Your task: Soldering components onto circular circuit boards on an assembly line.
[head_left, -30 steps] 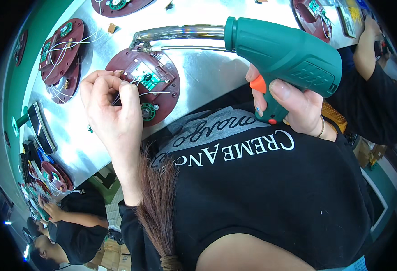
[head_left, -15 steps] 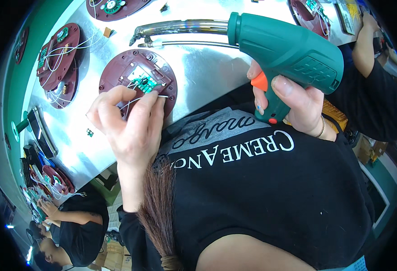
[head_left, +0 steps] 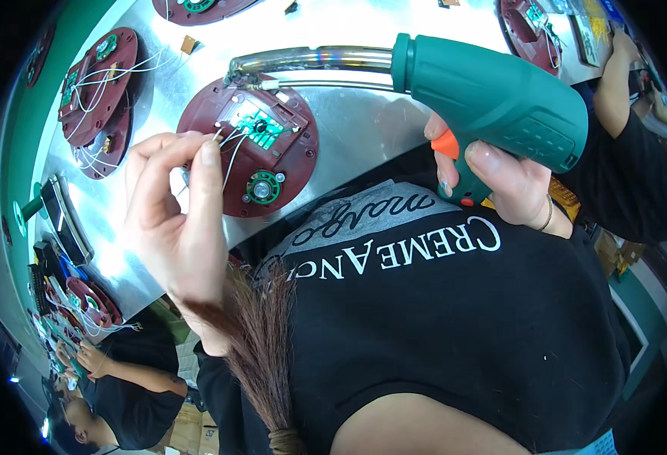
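My left fingers (head_left: 178, 152) pinch a thin piece (head_left: 218, 134), too small to identify; my right fingers (head_left: 446, 168) are closed around the green gun-shaped tool (head_left: 493, 98). The round maroon housing (head_left: 295, 178), green board (head_left: 261, 130) exposed, lies on the worktop (head_left: 341, 136).

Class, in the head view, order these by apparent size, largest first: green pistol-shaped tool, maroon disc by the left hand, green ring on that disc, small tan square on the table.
1. Green pistol-shaped tool, perhaps enlarged by nearness to the camera
2. Maroon disc
3. Green ring
4. Tan square
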